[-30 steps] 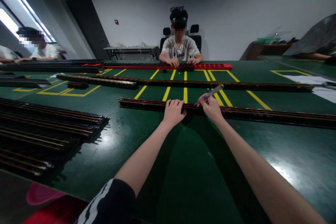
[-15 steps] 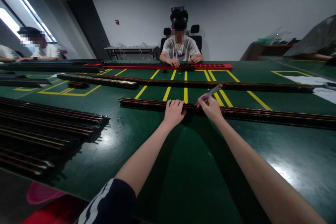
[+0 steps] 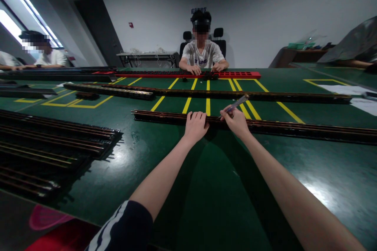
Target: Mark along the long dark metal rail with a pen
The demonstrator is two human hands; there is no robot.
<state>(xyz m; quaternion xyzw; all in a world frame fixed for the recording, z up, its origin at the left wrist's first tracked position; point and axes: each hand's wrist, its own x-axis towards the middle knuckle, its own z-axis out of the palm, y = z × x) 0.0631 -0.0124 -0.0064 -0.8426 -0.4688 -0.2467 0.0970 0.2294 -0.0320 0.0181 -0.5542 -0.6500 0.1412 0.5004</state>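
A long black strip with copper-coloured rods along it [image 3: 294, 128] lies across the green table in front of me. My left hand [image 3: 195, 126] is closed over the strip near its left part, fingers curled onto the far edge. Just to the right, my right hand [image 3: 238, 122] grips a slim screwdriver [image 3: 240, 101] with a translucent purplish handle. The screwdriver leans, its handle end up and to the right and its thin tip down at the strip between my hands. Exactly what the tip touches is too small to make out.
Several similar strips lie side by side at the left [image 3: 55, 137]. Another long strip [image 3: 250, 95] crosses the table farther back. Beyond it, a co-worker [image 3: 203, 55] handles dark parts at a red rail [image 3: 241, 75]. White papers [image 3: 365, 106] lie at the right.
Almost nothing differs. My right hand and the screwdriver have shifted very slightly left; my left hand stays on the strip.
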